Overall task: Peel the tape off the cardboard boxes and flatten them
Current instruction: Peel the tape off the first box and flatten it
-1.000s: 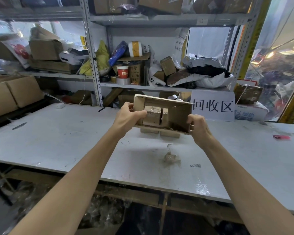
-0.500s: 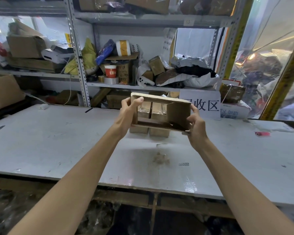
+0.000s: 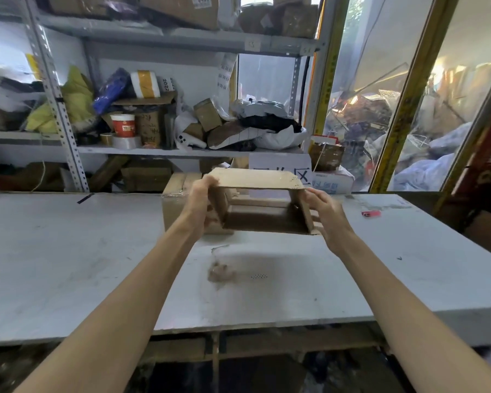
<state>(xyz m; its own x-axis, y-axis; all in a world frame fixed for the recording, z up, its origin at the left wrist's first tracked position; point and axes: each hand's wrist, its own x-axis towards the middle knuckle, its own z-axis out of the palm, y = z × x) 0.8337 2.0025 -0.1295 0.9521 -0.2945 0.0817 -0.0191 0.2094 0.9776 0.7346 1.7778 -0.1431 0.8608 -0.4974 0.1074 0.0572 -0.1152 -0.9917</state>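
Observation:
I hold an open brown cardboard box (image 3: 255,180) in the air above the white table (image 3: 68,265), its open side facing me so I look through its hollow inside. My left hand (image 3: 200,202) grips its left wall, thumb on the top edge. My right hand (image 3: 322,211) grips its right wall. Behind it on the table stands a second cardboard box (image 3: 179,199), still taped, partly hidden by my left hand. A crumpled wad of peeled tape (image 3: 220,272) lies on the table below the held box.
Metal shelving (image 3: 182,150) packed with boxes, tape rolls and bags runs behind the table. A white sign (image 3: 278,163) leans at the back. A small pink object (image 3: 370,213) lies on the table's right. A glass partition (image 3: 408,109) stands to the right.
The view shifted right. I have tipped the box so its top panel faces up, and its inner flaps no longer show. Both hands keep their grip on the side walls.

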